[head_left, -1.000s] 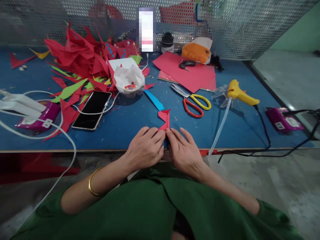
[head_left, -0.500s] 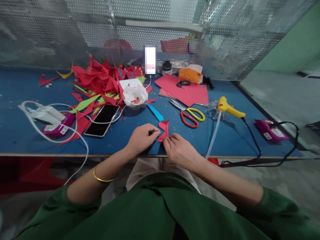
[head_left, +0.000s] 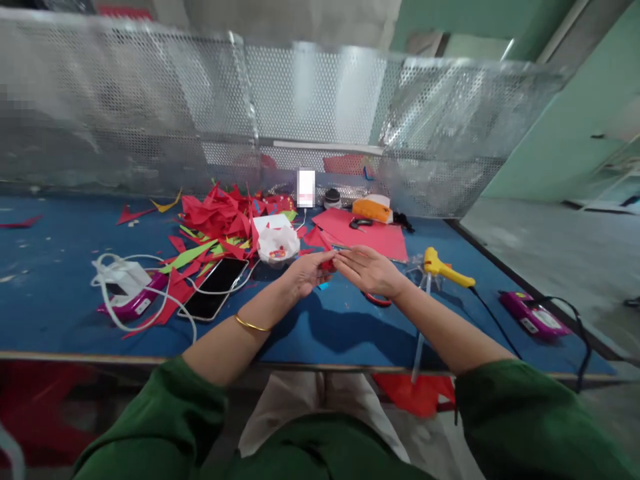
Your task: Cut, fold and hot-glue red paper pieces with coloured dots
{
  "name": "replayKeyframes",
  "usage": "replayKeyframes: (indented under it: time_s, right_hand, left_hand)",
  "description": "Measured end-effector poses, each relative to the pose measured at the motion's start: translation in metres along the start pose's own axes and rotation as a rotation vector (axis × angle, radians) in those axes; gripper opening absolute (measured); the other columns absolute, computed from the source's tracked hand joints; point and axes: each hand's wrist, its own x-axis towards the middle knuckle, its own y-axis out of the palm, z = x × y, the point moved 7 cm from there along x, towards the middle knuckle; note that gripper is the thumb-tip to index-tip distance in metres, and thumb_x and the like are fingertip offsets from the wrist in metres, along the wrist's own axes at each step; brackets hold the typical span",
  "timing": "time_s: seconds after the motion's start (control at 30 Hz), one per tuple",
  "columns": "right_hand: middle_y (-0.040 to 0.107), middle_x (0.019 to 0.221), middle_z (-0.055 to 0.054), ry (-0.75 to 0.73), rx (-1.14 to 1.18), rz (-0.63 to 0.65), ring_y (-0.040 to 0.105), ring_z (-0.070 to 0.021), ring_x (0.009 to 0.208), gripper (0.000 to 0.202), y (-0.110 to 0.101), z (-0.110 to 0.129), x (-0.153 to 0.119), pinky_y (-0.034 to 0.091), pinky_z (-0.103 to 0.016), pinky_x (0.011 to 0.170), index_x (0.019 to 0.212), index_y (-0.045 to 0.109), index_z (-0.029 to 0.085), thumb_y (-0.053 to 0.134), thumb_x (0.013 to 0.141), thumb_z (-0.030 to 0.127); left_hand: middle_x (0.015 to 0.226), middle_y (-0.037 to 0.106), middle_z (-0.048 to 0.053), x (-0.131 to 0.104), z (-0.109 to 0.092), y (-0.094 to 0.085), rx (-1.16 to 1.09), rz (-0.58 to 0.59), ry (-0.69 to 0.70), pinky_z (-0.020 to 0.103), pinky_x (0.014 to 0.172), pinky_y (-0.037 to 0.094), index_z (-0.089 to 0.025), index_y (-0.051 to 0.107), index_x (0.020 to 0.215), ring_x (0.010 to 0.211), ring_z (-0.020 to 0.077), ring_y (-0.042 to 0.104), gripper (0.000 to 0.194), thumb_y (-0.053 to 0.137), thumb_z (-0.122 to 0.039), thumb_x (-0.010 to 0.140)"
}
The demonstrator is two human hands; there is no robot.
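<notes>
A small folded piece of red paper [head_left: 327, 265] is held up above the table, mostly hidden by the fingers. My left hand [head_left: 306, 275] is closed on it in a pinch. From the other side, my right hand [head_left: 373, 271] has its fingertips together at the paper's edge, its fingers fairly straight. Below the hands, a scrap of blue paper [head_left: 323, 286] shows on the table. The red handle of the scissors [head_left: 377, 301] pokes out under my right hand; the rest is covered.
Red scraps [head_left: 217, 213] heap up at the back left, near a white paper-lined bowl [head_left: 279, 245]. A phone [head_left: 215, 290] and white cables lie left. Red sheets [head_left: 385, 237] lie behind my right hand. A yellow glue gun [head_left: 445, 268] and a purple box [head_left: 533, 315] sit right.
Both hands have risen from the table with the red paper and moved away from the front edge. My view has tilted up, showing more of the mesh screen.
</notes>
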Motion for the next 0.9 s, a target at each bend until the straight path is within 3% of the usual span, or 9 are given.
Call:
replayKeyframes:
  time_s: [0.1,0.2,0.27,0.37,0.53,0.77,0.9]
  right_hand:
    - [0.074,0.119,-0.01,0.426,0.341,-0.215,0.065,-0.0246,0.114,0.023,0.005,-0.045,0.005,0.044,-0.045,0.104,0.108,0.072,0.021,0.055,0.094,0.029]
    - [0.077,0.101,-0.009,0.661,0.517,-0.293,0.069,-0.0245,0.095,0.03,0.018,-0.064,0.003,0.053,-0.039,0.084,0.1,0.073,0.02,0.054,0.094,0.042]
    - [0.076,0.082,-0.007,0.7,0.605,-0.223,0.069,-0.0212,0.075,0.035,0.03,-0.064,0.003,0.053,-0.032,0.067,0.09,0.074,0.018,0.055,0.091,0.048]
    - [0.072,0.071,-0.004,0.771,0.71,-0.157,0.063,-0.0168,0.063,0.037,0.045,-0.062,-0.005,0.047,-0.028,0.057,0.081,0.073,0.017,0.061,0.084,0.052]
    - [0.065,0.064,-0.002,0.89,0.74,-0.166,0.054,-0.014,0.06,0.036,0.054,-0.061,-0.02,0.042,-0.028,0.059,0.071,0.069,0.017,0.063,0.079,0.051]
    - [0.061,0.061,0.0,0.902,0.671,-0.203,0.048,-0.0134,0.059,0.025,0.043,-0.06,-0.021,0.038,-0.028,0.061,0.067,0.066,0.018,0.062,0.077,0.041]
    - [0.062,0.063,-0.001,0.894,0.675,-0.201,0.05,-0.0143,0.061,0.026,0.043,-0.055,-0.019,0.039,-0.028,0.063,0.066,0.064,0.019,0.059,0.079,0.042]
  left_hand:
    - [0.072,0.068,0.001,0.011,-0.007,-0.008,-0.048,-0.086,0.11,0.023,0.062,0.039,-0.017,0.072,0.077,0.066,0.0114,0.057,0.028,0.083,-0.041,0.068]
    - [0.077,0.069,0.002,0.015,-0.006,-0.019,-0.076,-0.135,0.155,0.023,0.062,0.038,-0.017,0.075,0.084,0.068,0.0113,0.056,0.034,0.085,-0.043,0.064]
    - [0.079,0.071,0.003,0.015,-0.001,-0.023,-0.085,-0.145,0.159,0.023,0.061,0.038,-0.016,0.076,0.086,0.068,0.0115,0.056,0.037,0.086,-0.043,0.062]
    - [0.086,0.073,0.005,0.015,0.008,-0.019,-0.081,-0.128,0.144,0.023,0.061,0.038,-0.015,0.078,0.087,0.069,0.0116,0.057,0.039,0.087,-0.042,0.061]
    - [0.088,0.072,0.005,0.013,0.021,-0.01,-0.045,-0.08,0.125,0.023,0.061,0.038,-0.017,0.079,0.088,0.071,0.0115,0.057,0.035,0.085,-0.042,0.064]
    - [0.062,0.065,0.002,0.004,0.007,-0.006,0.313,-0.067,0.282,0.024,0.058,0.037,-0.015,0.071,0.064,0.059,0.0105,0.053,0.018,0.079,-0.03,0.068]
    - [0.059,0.064,0.001,0.005,0.004,-0.004,0.321,-0.063,0.342,0.025,0.06,0.04,-0.014,0.07,0.063,0.057,0.0107,0.052,0.011,0.073,-0.023,0.069]
